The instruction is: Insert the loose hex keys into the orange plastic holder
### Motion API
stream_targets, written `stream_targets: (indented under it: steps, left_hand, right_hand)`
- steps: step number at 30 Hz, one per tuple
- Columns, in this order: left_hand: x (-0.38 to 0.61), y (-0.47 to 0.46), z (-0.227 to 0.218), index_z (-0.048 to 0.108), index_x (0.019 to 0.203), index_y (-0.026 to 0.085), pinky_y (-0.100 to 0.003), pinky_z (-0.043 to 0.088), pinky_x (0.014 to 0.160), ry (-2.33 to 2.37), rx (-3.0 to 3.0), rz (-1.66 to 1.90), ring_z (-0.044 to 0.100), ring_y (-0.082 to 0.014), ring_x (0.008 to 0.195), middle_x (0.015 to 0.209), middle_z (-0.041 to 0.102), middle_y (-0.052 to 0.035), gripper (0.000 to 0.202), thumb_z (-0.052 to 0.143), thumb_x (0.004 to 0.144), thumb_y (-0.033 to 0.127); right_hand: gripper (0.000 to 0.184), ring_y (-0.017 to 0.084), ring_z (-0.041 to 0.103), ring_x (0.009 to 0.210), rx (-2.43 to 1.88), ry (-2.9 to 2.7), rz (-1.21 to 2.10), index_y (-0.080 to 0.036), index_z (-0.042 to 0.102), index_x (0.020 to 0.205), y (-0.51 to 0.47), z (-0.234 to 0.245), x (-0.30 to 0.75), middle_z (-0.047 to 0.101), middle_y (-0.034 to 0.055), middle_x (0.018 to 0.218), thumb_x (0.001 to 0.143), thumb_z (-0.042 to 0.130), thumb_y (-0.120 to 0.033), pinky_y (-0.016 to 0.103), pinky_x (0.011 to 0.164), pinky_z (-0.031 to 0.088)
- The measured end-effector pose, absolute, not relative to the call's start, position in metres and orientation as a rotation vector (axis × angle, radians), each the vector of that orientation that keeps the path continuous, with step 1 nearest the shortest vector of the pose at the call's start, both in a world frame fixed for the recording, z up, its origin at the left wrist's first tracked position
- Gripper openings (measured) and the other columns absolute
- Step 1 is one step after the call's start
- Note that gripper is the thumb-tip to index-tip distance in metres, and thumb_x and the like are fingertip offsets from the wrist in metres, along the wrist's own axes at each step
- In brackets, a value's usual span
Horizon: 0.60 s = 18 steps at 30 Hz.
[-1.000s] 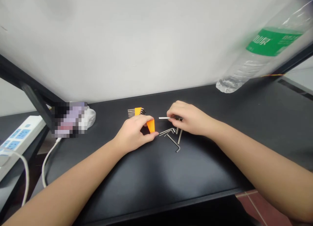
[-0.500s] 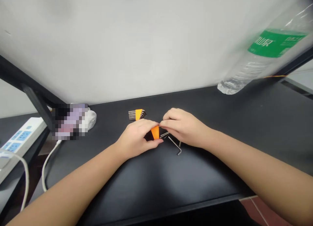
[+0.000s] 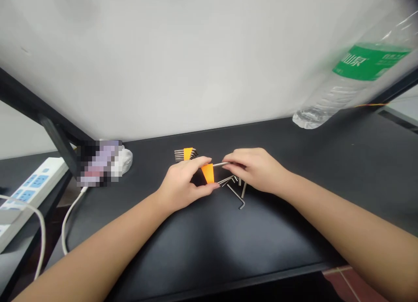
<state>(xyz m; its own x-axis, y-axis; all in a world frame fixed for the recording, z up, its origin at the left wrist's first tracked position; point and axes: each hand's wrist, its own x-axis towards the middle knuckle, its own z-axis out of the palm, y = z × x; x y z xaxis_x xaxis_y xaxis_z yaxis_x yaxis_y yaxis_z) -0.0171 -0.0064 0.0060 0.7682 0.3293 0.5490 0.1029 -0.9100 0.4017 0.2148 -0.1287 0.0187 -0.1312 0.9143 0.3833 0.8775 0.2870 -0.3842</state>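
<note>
Left hand point(image 3: 184, 185) pinching orange holder point(image 3: 207, 173); right hand point(image 3: 257, 169), now apart, pinching hex key point(image 3: 221, 164).

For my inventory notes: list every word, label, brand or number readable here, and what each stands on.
"山泉", white on the green label of the plastic water bottle; the character before it and the smaller print are too blurred to read.
White power strip: nothing readable.
Pixelated object: obscured, unreadable.
Orange hex-key holder in the left hand: no marks visible.
</note>
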Motion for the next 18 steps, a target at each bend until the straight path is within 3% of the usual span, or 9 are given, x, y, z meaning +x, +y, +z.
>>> stream_targets:
  steps: [7,18]
  left_hand:
    - [-0.017,-0.006,0.006,0.06,0.129,0.022,-0.03,0.058,0.092,0.241,2.621,0.822,0.074,-0.0184,0.102,0.12,0.075,-0.004,0.055,0.081,0.084,0.047]
    - [-0.017,-0.006,0.008,0.059,0.128,0.021,-0.032,0.058,0.089,0.179,2.666,0.814,0.074,-0.0196,0.099,0.118,0.075,-0.0057,0.055,0.079,0.086,0.049]
  right_hand:
    - [0.024,0.018,0.066,0.088,-1.401,-2.058,0.203,-0.021,0.066,0.121,-0.127,0.015,0.197,0.072,0.0067,0.103,0.103,0.051,-0.02,0.031,0.078,0.052]
    - [0.017,0.017,0.067,0.085,-1.481,-2.009,0.15,-0.021,0.071,0.11,-0.123,0.012,0.203,0.073,0.0046,0.096,0.102,0.056,-0.023,0.03,0.076,0.051]
